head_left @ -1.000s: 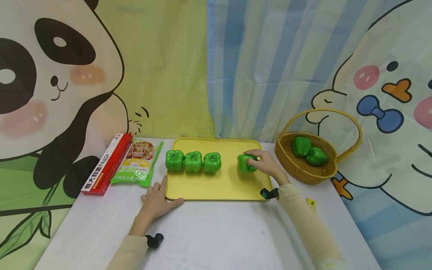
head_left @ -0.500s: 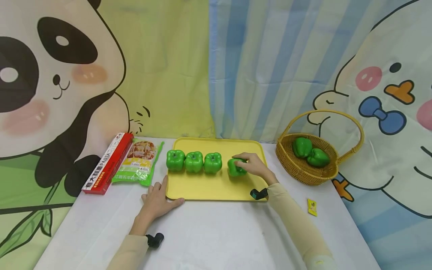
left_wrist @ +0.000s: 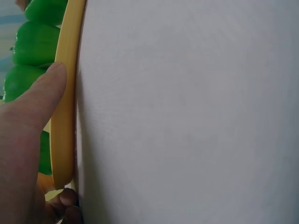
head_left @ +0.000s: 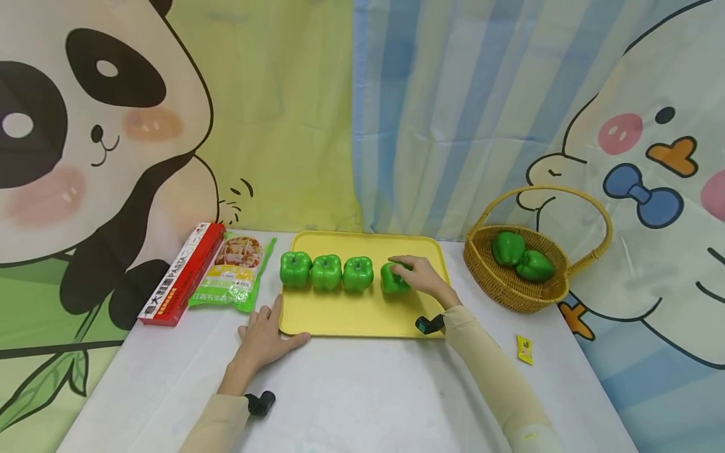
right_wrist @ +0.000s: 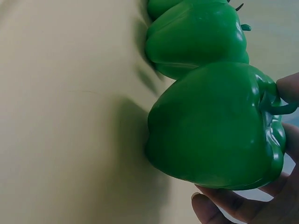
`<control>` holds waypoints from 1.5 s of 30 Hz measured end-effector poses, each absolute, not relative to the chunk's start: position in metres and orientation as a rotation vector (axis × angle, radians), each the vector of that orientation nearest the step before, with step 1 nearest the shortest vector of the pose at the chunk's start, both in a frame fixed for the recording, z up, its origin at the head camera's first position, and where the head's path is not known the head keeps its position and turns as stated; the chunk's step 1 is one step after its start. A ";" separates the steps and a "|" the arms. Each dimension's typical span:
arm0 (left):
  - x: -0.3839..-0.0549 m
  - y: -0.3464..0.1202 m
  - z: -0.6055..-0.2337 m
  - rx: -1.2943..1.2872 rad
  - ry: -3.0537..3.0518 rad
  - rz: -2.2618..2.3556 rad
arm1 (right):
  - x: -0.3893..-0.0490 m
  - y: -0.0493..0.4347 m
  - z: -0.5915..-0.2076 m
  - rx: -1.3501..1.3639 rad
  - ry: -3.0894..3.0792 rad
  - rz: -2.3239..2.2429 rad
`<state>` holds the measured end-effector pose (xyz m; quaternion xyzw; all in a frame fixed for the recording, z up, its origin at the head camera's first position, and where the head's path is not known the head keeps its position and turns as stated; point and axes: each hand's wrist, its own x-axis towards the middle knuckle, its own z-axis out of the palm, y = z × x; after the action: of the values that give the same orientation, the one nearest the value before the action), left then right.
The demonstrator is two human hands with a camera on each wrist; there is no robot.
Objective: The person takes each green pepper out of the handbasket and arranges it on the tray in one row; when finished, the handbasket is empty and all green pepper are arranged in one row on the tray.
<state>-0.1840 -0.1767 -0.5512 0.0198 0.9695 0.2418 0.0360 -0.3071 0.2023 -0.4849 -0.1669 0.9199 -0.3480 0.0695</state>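
Peppers [head_left: 326, 272]: two in basket [head_left: 497, 294], four on tray [head_left: 351, 318], right hand [head_left: 421, 275] gripping the rightmost, left hand [head_left: 264, 336] spread against near-left corner.

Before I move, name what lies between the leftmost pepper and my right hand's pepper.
In the head view, the second pepper and third pepper from the left stand between them on the yellow tray.

The green peppers [head_left: 326, 272] look like smooth, high-gloss plastic, the tray [head_left: 340, 314] like smooth, duller plastic. The right-hand basket [head_left: 488, 284] is rough wicker; at left, a shiny film packet [head_left: 233, 272] and glossy card box [head_left: 182, 275]. The far backdrop [head_left: 283, 113] is matt cloth.
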 end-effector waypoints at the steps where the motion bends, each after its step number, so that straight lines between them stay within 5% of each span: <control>1: -0.184 -0.177 -0.551 0.061 2.979 0.744 | -0.308 0.202 -0.485 -0.491 2.774 -1.051; 45: -0.184 -0.176 -0.550 0.059 2.977 0.736 | -0.314 0.200 -0.492 -0.577 2.642 -1.012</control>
<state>-0.1840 -0.1757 -0.5498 0.0191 0.9699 0.2399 0.0372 -0.3142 0.2003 -0.4920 -0.1982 0.9076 -0.3477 0.1269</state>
